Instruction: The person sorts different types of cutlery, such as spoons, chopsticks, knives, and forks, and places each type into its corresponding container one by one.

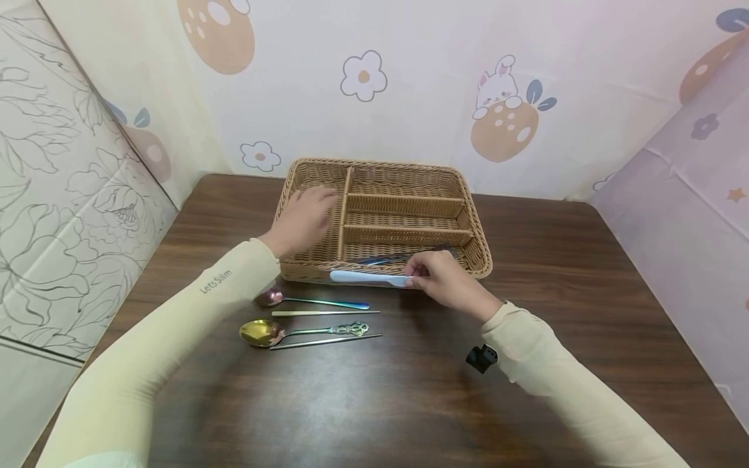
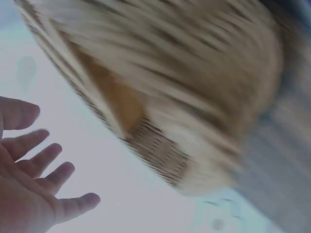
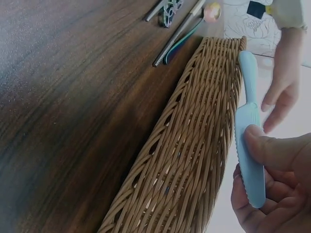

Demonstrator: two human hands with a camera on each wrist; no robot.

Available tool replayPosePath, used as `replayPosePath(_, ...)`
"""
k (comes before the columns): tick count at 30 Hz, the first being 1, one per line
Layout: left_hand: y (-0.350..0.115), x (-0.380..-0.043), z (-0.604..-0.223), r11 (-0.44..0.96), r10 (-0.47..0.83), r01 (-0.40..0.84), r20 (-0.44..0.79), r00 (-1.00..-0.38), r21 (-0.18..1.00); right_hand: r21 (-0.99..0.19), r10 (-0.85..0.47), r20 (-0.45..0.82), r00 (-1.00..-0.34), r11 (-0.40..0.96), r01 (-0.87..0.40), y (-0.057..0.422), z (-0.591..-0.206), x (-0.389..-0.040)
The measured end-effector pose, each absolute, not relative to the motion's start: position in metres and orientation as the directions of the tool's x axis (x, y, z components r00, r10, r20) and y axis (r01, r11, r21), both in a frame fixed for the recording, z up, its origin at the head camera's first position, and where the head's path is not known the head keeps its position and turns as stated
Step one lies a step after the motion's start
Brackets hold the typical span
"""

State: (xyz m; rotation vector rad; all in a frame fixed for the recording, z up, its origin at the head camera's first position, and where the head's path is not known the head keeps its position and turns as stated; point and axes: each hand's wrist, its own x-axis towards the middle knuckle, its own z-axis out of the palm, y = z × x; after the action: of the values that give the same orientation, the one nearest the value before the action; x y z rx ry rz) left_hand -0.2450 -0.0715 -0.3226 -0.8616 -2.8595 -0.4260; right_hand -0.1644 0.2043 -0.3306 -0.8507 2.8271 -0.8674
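My right hand (image 1: pixel 446 281) pinches a light blue knife (image 1: pixel 361 277) by its serrated blade, just above the front rim of a wicker basket (image 1: pixel 404 164). In the right wrist view the thumb lies across the blade (image 3: pixel 249 160), and the handle points away from the hand. Over the basket's left compartment hovers my left hand (image 1: pixel 305 218). Its fingers (image 2: pixel 53 174) are spread and hold nothing in the left wrist view. Dark, slender cutlery (image 1: pixel 383 259) lies in the front right compartment, partly hidden by the rim and right hand.
On the table before the basket lie a rainbow-handled spoon (image 1: pixel 328 302), a gold-bowled spoon (image 1: pixel 262 332) with an ornate handle, a pale-ended chopstick (image 1: pixel 310 314) and a silver chopstick (image 1: pixel 324 342). Dividers split the basket into one left compartment and three right ones. Patterned walls stand behind and beside the table.
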Motion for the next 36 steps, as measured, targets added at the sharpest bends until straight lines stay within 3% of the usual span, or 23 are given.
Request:
replayPosePath(5,-0.041,-0.225,-0.311,0.620,0.705,0.764,0.302,-0.642,0.179,-0.540,-0.528,0.101,-0.843,0.683,-0.492,0.205,-0.329,-0.167)
replayPosePath(10,-0.018,-0.207,-0.306,0.522,0.819,0.816,0.120,-0.561,0.249,-0.554,-0.527,0.103,-0.843,0.674,-0.489,0.205,-0.329,-0.166)
replayPosePath(13,-0.007,-0.200,-0.307,0.529,0.833,0.798,0.005,-0.554,0.290,-0.556,-0.526,0.110,-0.843,0.671,-0.491,0.205,-0.328,-0.166)
replayPosePath(16,0.000,-0.198,-0.309,0.542,0.827,0.780,-0.034,-0.561,0.314,-0.557,-0.523,0.111,-0.845,0.672,-0.489,0.205,-0.328,-0.166)
replayPosePath(28,0.005,-0.197,-0.310,0.553,0.819,0.781,-0.015,-0.574,0.290,-0.540,-0.527,0.162,-0.834,0.661,-0.522,0.203,-0.326,-0.166)
replayPosePath(36,-0.004,-0.202,-0.303,0.530,0.815,0.761,0.021,-0.579,0.375,-0.545,-0.491,0.292,-0.821,0.619,-0.565,0.215,-0.321,-0.168)
